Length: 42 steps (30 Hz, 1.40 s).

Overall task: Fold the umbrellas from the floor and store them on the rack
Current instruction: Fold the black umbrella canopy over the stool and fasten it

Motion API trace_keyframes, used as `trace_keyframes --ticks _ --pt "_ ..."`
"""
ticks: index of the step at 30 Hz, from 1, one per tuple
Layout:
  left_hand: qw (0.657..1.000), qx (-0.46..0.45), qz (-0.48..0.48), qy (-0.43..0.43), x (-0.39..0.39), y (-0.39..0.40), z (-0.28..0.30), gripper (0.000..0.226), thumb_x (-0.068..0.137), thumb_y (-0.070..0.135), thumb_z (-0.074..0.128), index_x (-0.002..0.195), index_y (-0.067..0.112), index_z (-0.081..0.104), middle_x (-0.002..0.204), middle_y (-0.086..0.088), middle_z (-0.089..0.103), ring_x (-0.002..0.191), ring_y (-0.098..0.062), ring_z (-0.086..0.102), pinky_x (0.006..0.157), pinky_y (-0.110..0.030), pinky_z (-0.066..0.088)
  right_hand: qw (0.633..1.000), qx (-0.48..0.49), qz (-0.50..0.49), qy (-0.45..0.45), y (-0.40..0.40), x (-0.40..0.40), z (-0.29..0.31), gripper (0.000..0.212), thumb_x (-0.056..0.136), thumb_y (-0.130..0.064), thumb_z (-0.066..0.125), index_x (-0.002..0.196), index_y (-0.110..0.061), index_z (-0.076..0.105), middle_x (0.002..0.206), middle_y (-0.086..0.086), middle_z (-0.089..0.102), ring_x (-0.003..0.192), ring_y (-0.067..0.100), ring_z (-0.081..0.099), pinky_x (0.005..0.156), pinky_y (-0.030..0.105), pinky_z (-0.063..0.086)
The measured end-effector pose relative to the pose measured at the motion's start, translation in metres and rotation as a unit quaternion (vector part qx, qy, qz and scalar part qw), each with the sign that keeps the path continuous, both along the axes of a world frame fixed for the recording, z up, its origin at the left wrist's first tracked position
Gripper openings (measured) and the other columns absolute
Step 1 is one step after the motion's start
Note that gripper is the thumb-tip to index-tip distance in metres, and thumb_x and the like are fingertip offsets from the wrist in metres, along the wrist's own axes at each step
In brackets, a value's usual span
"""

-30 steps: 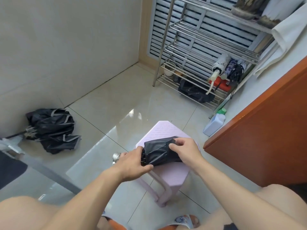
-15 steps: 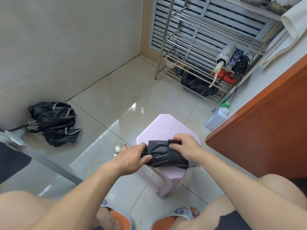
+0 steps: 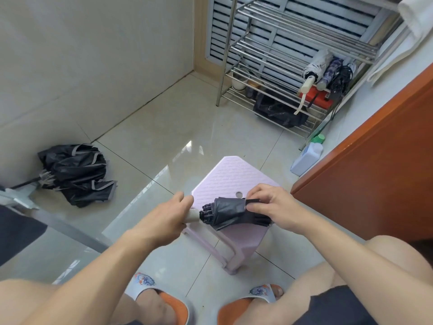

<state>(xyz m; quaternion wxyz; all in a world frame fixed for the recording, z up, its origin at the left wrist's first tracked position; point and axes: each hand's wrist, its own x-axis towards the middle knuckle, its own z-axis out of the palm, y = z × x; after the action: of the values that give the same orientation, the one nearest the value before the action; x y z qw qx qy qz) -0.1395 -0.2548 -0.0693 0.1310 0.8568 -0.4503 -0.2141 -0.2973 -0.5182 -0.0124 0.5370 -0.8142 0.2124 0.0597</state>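
- Head view, and the black folded umbrella [image 3: 234, 213] lies across the near edge of the pink stool [image 3: 234, 174], lengthwise left to right between the two hands.
- Left hand [image 3: 167, 218] is clenched round the pale handle [image 3: 193, 215] at the umbrella's left end; half a second ago that hand sat right against the canopy, and now it has slid out, so the handle and the bunched rib tips show between fist and fabric.
- Right hand [image 3: 275, 208] grips the canopy's right end, fingers curled over it, with thumb and forefinger pinching the thin black strap [image 3: 254, 201] stretched along the top. Earlier that hand simply clasped the bundle; the strap was not drawn out.
- The bundle itself looks tighter and narrower than a second ago, when it was a fatter black wad held above the stool.
- More of the stool's top is bare now, and its round hole [image 3: 239, 194] shows just behind the umbrella.
- Over on the left, the second black umbrella [image 3: 75, 173], grey-trimmed, is still sprawled loose on the floor tiles by the wall, unmoved.
- Top right, the metal rack [image 3: 269, 46] holds three folded umbrellas [image 3: 328, 71] side by side on a lower shelf, same as before, with a red box [image 3: 316, 99] under them and a black bag [image 3: 278, 111] on the lowest shelf.
- A white bottle with a green cap [image 3: 307, 156] stands on the floor between rack and orange-brown cabinet [image 3: 375, 174].
- The camera has tipped further down: both sandalled feet [image 3: 164, 299] now show at the bottom.
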Motion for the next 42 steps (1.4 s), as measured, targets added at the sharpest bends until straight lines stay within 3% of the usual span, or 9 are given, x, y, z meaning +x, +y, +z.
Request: trace_keyframes --ticks 3,5,9,12,20,28,35,39,42 --pt "0.987 -0.046 0.006 -0.153 -0.017 0.001 -0.009 0.054 0.063 -0.013 0.062 0.089 0.021 0.030 0.088 -0.001 0.035 0.056 -0.027 0.032 0.050 -0.034 0.021 0.998 0.065 -0.019 0.007 -0.001 -0.016 0.000 0.008 0.087 -0.002 0.076 0.086 -0.009 0.080 0.105 -0.005 0.063 0.084 0.005 0.063 0.080 0.017 0.048" --pt "0.981 -0.044 0.024 -0.187 -0.028 0.002 -0.022 0.061 0.050 -0.018 0.060 0.094 0.020 0.042 0.085 -0.002 0.036 0.059 -0.025 0.028 0.055 -0.032 0.029 0.998 0.058 -0.029 0.016 0.002 -0.019 -0.009 0.014 0.086 -0.003 0.077 0.083 -0.017 0.080 0.111 -0.004 0.064 0.086 0.002 0.063 0.081 0.018 0.047" --pt "0.992 0.037 0.034 -0.112 -0.044 -0.004 -0.036 0.058 0.084 0.023 0.062 0.138 0.028 0.043 0.107 0.000 0.050 0.098 -0.026 0.055 0.087 -0.041 0.041 0.999 -0.032 -0.001 -0.013 0.009 -0.017 -0.024 0.024 0.085 -0.009 0.080 0.080 -0.033 0.076 0.108 -0.010 0.067 0.104 0.004 0.060 0.094 0.021 0.043" --pt "0.999 0.038 0.025 0.008 -0.036 -0.008 -0.022 0.041 0.104 0.042 0.039 0.142 0.029 0.041 0.125 0.000 0.058 0.119 -0.025 0.053 0.098 -0.040 0.037 0.991 -0.124 0.050 -0.032 0.010 -0.028 -0.031 0.013 0.087 -0.017 0.079 0.083 -0.030 0.078 0.104 -0.020 0.066 0.110 0.012 0.056 0.098 0.026 0.042" --pt "0.996 0.038 -0.033 0.077 -0.030 -0.010 -0.013 0.021 0.088 0.031 0.058 0.104 0.023 0.047 0.101 0.007 0.055 0.090 -0.018 0.054 0.069 -0.028 0.040 0.847 -0.439 0.236 -0.184 0.010 -0.074 -0.033 0.013 0.092 -0.019 0.065 0.083 -0.016 0.074 0.096 -0.003 0.061 0.095 0.019 0.051 0.080 0.029 0.045" --pt "0.982 0.099 -0.040 0.157 -0.033 -0.014 -0.023 0.034 0.100 0.056 0.047 0.115 0.027 0.056 0.096 0.008 0.057 0.092 -0.019 0.057 0.084 -0.038 0.047 0.838 -0.458 0.205 -0.215 0.019 -0.067 -0.040 0.011 0.094 -0.003 0.062 0.084 -0.005 0.064 0.093 0.006 0.063 0.089 0.026 0.057 0.074 0.037 0.049" --pt "0.997 -0.019 -0.022 -0.068 -0.033 -0.002 -0.021 0.027 0.101 0.049 0.051 0.111 0.024 0.049 0.110 0.004 0.062 0.097 -0.029 0.064 0.069 -0.039 0.049 0.871 -0.424 0.198 -0.152 0.007 -0.086 -0.035 0.016 0.094 -0.006 0.046 0.097 -0.009 0.062 0.096 0.003 0.065 0.086 0.021 0.063 0.070 0.038 0.056" --pt "0.991 -0.045 -0.015 -0.122 -0.041 0.001 -0.025 0.028 0.100 0.048 0.053 0.115 0.024 0.052 0.107 0.004 0.064 0.092 -0.030 0.065 0.065 -0.040 0.053 0.818 -0.463 0.271 -0.209 0.011 -0.082 -0.024 0.021 0.098 0.004 0.049 0.085 -0.006 0.062 0.090 0.007 0.062 0.087 0.025 0.058 0.092 0.035 0.049" --pt "0.986 -0.043 -0.027 -0.160 -0.053 -0.005 -0.032 0.028 0.093 0.044 0.067 0.108 0.023 0.056 0.086 0.004 0.063 0.075 -0.028 0.065 0.054 -0.037 0.048 0.808 -0.466 0.292 -0.209 0.019 -0.068 -0.024 0.020 0.097 0.004 0.052 0.083 -0.004 0.062 0.088 0.008 0.061 0.089 0.028 0.058 0.087 0.032 0.047"
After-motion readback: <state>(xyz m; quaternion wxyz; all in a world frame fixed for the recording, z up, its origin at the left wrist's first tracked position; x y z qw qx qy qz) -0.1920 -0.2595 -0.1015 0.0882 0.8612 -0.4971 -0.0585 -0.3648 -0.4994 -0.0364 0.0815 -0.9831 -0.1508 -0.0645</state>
